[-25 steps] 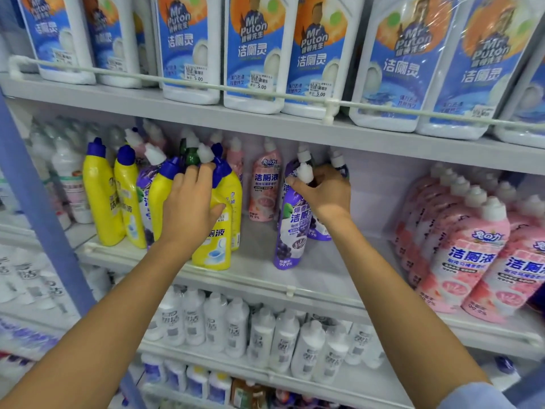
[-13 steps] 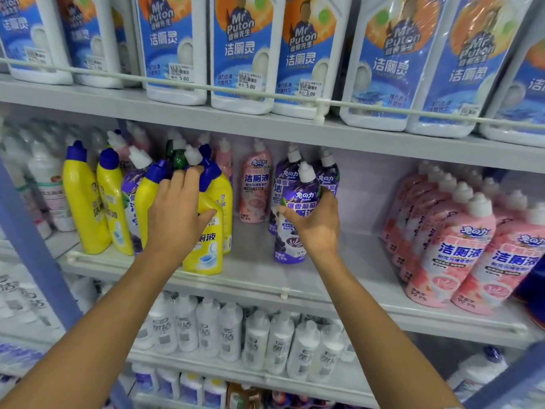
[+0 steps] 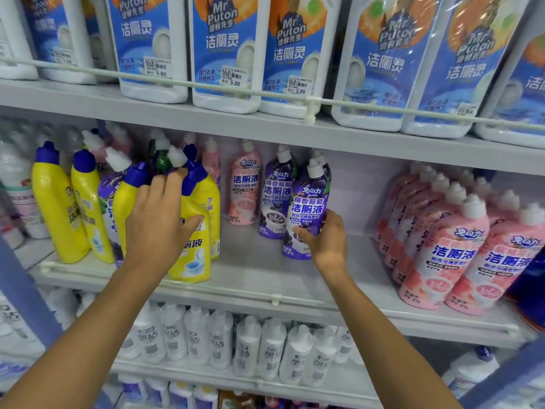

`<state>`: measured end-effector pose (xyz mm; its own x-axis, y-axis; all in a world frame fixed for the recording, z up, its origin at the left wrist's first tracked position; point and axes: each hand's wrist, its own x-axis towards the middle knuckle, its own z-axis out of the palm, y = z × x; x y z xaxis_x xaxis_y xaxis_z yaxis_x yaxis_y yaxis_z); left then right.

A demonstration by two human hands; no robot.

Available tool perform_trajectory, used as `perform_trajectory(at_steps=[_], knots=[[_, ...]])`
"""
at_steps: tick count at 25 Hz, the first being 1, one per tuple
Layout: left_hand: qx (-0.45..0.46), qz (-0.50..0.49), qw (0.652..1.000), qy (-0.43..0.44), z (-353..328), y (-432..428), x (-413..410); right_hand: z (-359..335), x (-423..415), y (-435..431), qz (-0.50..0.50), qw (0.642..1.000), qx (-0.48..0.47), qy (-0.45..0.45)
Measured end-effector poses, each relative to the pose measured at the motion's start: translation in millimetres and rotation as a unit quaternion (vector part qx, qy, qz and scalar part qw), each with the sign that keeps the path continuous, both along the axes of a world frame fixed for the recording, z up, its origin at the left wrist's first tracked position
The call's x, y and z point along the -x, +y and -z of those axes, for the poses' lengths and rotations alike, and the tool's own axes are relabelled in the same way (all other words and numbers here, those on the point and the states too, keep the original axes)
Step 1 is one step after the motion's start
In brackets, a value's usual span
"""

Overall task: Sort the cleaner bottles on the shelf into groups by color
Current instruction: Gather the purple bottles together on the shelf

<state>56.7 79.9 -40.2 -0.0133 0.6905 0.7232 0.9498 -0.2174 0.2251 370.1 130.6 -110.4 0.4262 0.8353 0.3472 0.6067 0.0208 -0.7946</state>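
We're approx halfway: pink bottles (image 3: pixel 442 249) grouped at right. Right hand (image 3: pixel 326 242) fingers grip the front purple bottle (image 3: pixel 308 202) mid-shelf; left hand (image 3: pixel 160 222) grips a yellow bottle (image 3: pixel 193 261). To do: stray purple bottle (image 3: pixel 107 196) among yellows, lone pink bottle (image 3: pixel 244 193).

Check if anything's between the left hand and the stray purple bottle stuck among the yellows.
Yes. The left hand grips the front yellow bottle, and a second yellow bottle stands between it and the stray purple bottle.
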Motion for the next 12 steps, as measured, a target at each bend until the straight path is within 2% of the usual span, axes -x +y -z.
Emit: perform_trajectory(at_steps=[12], knots=[[0.015, -0.028, 0.999, -0.005, 1, -2, -6, 13, -28, 15, -0.001, 1.000, 0.020, -0.013]])
